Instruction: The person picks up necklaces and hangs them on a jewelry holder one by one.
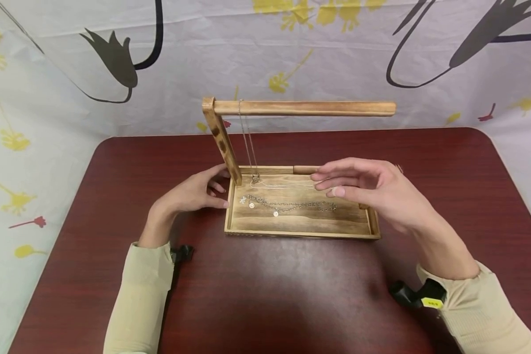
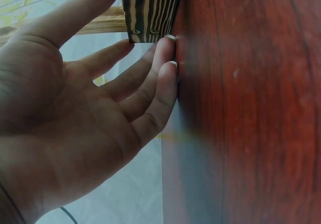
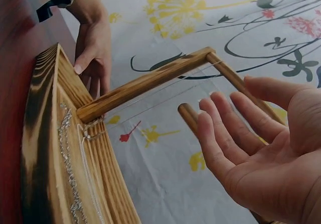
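A wooden jewelry stand has a shallow tray (image 1: pixel 301 235) and a raised bar (image 1: pixel 305 108) on a post at its left end. One fine necklace (image 1: pixel 247 137) hangs from the bar near the post. In the tray lie a thin pale chain (image 1: pixel 287 186) and a thicker silver chain (image 1: pixel 287 205) with small charms. My left hand (image 1: pixel 194 191) touches the tray's left end, its fingers loosely spread in the left wrist view. Above the tray's right side hovers my right hand (image 1: pixel 367 182), palm turned inward, fingers relaxed and holding nothing visible in the right wrist view.
The stand sits on a dark red table (image 1: pixel 274 295). A second, lower dowel (image 1: pixel 305 169) shows at the tray's back, partly hidden by the right hand. Behind the table hangs a white cloth (image 1: pixel 230 54) printed with flowers.
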Action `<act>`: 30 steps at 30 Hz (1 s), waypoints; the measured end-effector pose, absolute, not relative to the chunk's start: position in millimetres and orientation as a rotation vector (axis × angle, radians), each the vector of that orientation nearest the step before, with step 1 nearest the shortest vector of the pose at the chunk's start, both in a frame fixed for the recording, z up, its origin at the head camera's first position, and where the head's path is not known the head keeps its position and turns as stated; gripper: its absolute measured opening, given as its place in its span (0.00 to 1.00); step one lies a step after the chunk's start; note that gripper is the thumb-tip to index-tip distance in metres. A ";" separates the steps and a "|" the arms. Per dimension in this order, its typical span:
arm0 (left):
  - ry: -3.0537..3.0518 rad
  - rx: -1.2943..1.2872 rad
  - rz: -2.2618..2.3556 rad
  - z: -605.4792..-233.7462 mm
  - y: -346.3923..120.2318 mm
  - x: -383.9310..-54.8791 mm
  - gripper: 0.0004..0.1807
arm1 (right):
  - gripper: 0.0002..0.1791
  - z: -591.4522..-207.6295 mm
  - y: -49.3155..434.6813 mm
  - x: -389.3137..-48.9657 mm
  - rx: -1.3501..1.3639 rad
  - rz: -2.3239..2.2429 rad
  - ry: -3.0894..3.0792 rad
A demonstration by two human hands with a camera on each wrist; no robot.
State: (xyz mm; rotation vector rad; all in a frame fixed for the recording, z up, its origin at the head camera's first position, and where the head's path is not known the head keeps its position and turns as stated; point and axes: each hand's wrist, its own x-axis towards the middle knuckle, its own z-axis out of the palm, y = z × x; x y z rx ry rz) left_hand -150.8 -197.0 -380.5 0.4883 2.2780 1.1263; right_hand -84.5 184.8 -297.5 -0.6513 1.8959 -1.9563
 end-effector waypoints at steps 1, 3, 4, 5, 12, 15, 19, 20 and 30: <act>2.277 0.482 1.125 -380.4 -196.7 -150.7 0.51 | 0.20 -298.6 185.1 -83.8 -0.649 -1.960 1.906; 2.274 0.474 1.125 -380.2 -196.5 -150.7 0.51 | 0.19 -300.9 185.7 -82.8 -0.642 -1.957 1.930; 2.273 0.479 1.126 -380.4 -196.6 -150.7 0.51 | 0.19 -302.0 186.0 -82.4 -0.637 -1.950 1.944; 2.274 0.474 1.125 -380.5 -196.5 -150.8 0.51 | 0.19 -303.1 186.4 -82.1 -0.629 -1.939 1.959; 2.271 0.485 1.134 -381.5 -196.6 -151.3 0.51 | 0.19 -310.3 188.4 -80.9 -0.596 -1.885 1.978; 2.268 0.485 1.138 -382.0 -196.9 -151.3 0.51 | 0.19 -313.5 188.6 -80.5 -0.589 -1.883 1.983; 2.267 0.487 1.140 -382.0 -197.0 -151.1 0.50 | 0.18 -317.7 188.1 -80.1 -0.582 -1.848 2.026; 2.268 0.486 1.140 -381.9 -197.0 -151.0 0.50 | 0.19 -318.7 187.9 -80.0 -0.577 -1.840 2.031; 2.276 0.480 1.135 -381.3 -196.0 -150.6 0.50 | 0.19 -329.1 183.7 -77.6 -0.437 -1.733 2.092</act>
